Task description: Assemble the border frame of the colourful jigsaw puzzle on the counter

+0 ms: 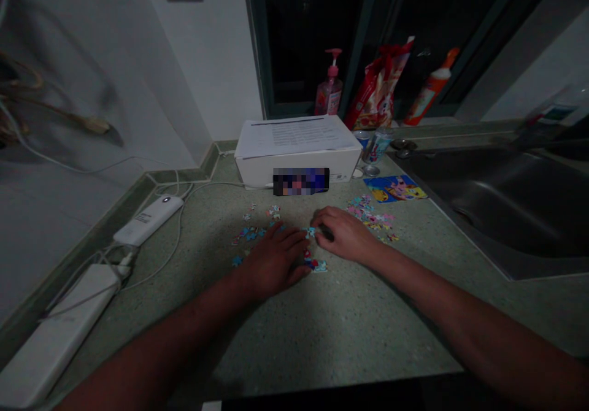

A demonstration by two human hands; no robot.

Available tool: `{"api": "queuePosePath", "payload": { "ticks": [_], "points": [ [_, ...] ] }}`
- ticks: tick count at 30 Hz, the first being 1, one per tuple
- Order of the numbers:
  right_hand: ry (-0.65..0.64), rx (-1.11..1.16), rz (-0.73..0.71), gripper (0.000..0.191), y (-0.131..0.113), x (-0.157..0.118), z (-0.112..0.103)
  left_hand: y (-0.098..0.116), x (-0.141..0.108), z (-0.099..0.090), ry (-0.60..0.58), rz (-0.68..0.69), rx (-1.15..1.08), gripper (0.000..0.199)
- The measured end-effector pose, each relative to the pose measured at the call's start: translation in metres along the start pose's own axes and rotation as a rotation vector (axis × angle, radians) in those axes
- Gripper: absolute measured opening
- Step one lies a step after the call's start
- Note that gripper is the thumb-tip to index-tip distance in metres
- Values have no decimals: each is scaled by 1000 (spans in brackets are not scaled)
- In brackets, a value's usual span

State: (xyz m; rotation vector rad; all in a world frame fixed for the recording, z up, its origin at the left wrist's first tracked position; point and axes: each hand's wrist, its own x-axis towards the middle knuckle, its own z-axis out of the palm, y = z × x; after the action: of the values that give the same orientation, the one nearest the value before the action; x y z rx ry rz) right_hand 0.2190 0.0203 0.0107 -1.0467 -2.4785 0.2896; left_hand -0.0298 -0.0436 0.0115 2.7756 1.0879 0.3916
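Observation:
My left hand (pixel 275 260) lies palm down over the counter with its fingers stretched out and its thumb spread, hiding some jigsaw pieces beneath. Just off its index fingertip is a light-blue jigsaw piece (pixel 310 232). My right hand (pixel 341 233) is curled, with thumb and fingertips at the right edge of that piece, seemingly pinching it. Several red and pale-blue pieces (pixel 319 265) lie near my left thumb. Blue pieces (pixel 251 234) are scattered left of my left hand. A pile of pink, yellow and blue pieces (pixel 368 211) sits beyond my right hand.
A phone (pixel 300 181) leans on a white box (pixel 257 169) at the back. A colourful picture card (pixel 396 188) lies beside the sink (pixel 488 264). Cans (pixel 380 146) stand behind it. A power bank (pixel 148 219), cables and a power strip (pixel 64 331) lie left.

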Motion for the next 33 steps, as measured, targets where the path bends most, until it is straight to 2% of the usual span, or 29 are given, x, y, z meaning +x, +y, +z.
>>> {"api": "queuePosePath", "payload": {
  "ticks": [20, 33],
  "points": [
    [-2, -38, 8, 17, -7, -1, 0, 1, 0, 0, 12, 2, 10, 46],
    [10, -20, -81, 23, -6, -5, 0, 1, -1, 3, 13, -9, 1, 48]
  ]
}}
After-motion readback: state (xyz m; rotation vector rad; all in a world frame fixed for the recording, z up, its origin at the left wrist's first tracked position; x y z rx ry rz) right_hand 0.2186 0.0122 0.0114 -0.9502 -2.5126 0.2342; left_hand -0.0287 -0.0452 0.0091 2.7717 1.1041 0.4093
